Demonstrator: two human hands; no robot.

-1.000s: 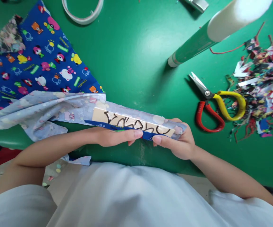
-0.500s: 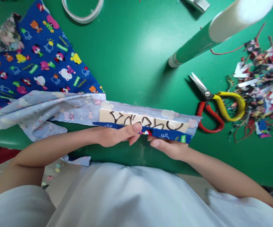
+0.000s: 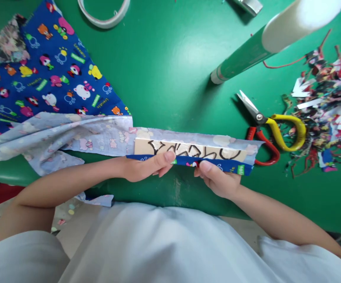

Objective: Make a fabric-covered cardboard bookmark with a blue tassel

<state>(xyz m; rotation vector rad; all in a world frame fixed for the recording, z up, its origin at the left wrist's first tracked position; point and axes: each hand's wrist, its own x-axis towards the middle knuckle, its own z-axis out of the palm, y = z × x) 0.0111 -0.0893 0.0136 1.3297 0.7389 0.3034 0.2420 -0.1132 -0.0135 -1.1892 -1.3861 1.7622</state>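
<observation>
A long beige strip with black marker lines [image 3: 142, 147] lies on the pale underside of a blue cartoon-print fabric [image 3: 78, 74]. The fabric's near edge is folded up over the strip, its blue side showing along the fold. My left hand [image 3: 152, 165] grips this fold near its middle, thumb on top and fingers underneath. To its right, my right hand [image 3: 219, 179] pinches the same fold, thumb over the edge. The rest of the fabric spreads to the left, part blue side up, part pale side up and rumpled.
Scissors with one yellow and one red handle [image 3: 258, 118] lie right of the strip, blades apart. Beyond them is a heap of fabric scraps [image 3: 329, 106]. A green-and-white post [image 3: 244, 53] rises from the green table [image 3: 164, 78]. A white tape roll [image 3: 107, 22] sits at the back.
The strip and folded fabric edge have shifted right, now overlapping the red scissor handle in view. My right hand has raised its thumb slightly; my left hand stays almost in place.
</observation>
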